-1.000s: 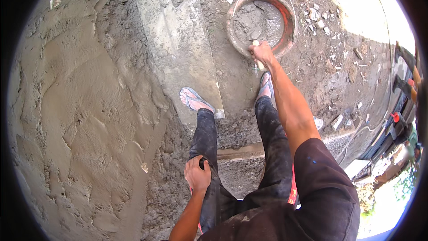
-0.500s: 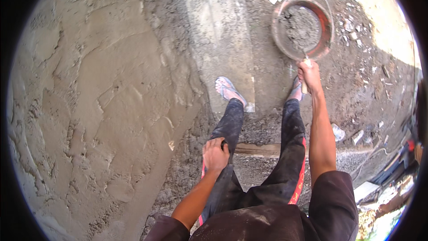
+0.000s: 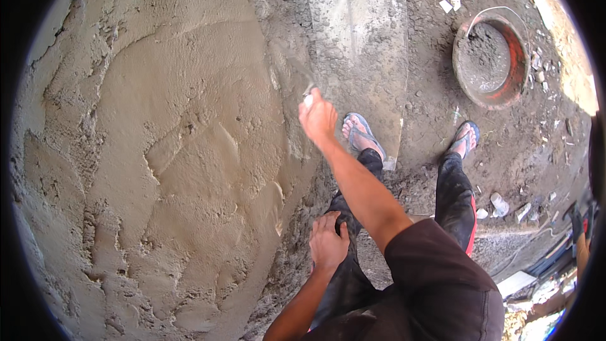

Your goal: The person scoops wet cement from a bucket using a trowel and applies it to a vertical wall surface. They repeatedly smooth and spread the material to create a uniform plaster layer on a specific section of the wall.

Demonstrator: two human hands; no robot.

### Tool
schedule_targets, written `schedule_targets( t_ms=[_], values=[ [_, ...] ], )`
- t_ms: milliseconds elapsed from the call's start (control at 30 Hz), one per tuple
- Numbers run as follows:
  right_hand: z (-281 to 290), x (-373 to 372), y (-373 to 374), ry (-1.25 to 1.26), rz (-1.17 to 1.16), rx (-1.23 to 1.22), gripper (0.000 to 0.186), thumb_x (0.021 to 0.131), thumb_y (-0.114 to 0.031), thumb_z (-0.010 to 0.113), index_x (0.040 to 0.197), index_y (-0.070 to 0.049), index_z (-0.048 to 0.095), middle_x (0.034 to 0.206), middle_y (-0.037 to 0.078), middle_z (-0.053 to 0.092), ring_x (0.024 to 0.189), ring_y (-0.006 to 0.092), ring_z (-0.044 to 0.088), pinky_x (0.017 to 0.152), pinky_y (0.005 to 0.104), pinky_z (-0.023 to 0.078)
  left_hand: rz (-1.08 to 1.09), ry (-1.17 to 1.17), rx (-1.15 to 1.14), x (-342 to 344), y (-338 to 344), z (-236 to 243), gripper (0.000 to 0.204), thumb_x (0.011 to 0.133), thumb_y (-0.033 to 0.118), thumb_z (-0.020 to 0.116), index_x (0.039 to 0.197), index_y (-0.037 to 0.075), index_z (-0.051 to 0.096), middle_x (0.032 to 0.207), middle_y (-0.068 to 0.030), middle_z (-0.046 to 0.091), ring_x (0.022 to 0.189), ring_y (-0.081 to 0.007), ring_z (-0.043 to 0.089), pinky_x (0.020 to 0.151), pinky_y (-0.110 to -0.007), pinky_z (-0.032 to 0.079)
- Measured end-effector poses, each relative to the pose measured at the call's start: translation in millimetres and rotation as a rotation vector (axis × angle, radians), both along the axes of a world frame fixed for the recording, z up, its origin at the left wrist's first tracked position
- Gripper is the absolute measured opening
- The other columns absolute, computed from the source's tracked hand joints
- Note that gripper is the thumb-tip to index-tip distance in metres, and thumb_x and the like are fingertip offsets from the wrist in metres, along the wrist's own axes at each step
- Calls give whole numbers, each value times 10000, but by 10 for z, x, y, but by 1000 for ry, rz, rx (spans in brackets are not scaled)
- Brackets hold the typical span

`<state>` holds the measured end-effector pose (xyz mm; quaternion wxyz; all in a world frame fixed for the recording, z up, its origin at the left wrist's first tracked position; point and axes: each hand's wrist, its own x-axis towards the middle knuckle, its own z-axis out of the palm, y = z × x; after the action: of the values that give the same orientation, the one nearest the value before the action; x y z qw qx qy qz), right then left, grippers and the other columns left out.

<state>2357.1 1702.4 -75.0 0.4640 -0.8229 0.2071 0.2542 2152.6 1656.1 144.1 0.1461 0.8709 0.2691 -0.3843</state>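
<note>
My right hand [image 3: 318,117] is closed around the pale handle of a trowel [image 3: 308,100]. Its blade is blurred and lies against the edge of the wet mortar [image 3: 189,139], left of my left foot. My left hand [image 3: 329,242] rests over my left knee, fingers bent loosely across the dark trousers. To the right stands a reddish bucket [image 3: 519,66] with a wire handle, partly filled with grey mortar [image 3: 485,53].
A long flat board [image 3: 369,44], smeared with mortar, runs beside the mortar, and my sandaled left foot [image 3: 363,132] is at its near end. Rubble and white scraps [image 3: 499,205] litter the ground at right. Dark items [image 3: 555,246] lie at the far right edge.
My right hand has swung left with the trowel, from the bucket to the mortar's edge. My left hand stays on the knee. The whole view has shifted left.
</note>
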Motion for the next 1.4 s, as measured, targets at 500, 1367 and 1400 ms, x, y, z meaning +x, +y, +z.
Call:
schedule_targets(
  t_ms=[500, 1367, 1400],
  values=[
    [-54, 1829, -5036, 61, 779, -941, 217, 1001, -106, 531, 1130, 19, 653, 1085, 224, 759, 1011, 339, 763, 819, 438, 624, -129, -19, -27, -46, -863, 10, 347, 909, 212, 715, 1240, 107, 698, 1255, -100, 693, 1226, -323, 590, 1042, -467, 457],
    [-430, 499, -4968, 338, -398, 565, 223, 947, -143, 677, 760, -86, 571, 593, -30, 505, 477, 80, 460, 437, 281, 380, -296, -6, 68, 156, -864, 45, 281, 896, 213, 680, 1154, 112, 729, 1176, -83, 725, 1164, -312, 625, 1024, -462, 460],
    [-410, 553, -4933, 331, -424, 576, 231, 931, -157, 689, 748, -83, 569, 611, -4, 534, 475, 94, 478, 431, 288, 374, -286, -25, 59, 193, -826, 47, 274, 897, 217, 675, 1147, 124, 734, 1172, -81, 727, 1169, -307, 626, 1019, -458, 462]
  ],
)
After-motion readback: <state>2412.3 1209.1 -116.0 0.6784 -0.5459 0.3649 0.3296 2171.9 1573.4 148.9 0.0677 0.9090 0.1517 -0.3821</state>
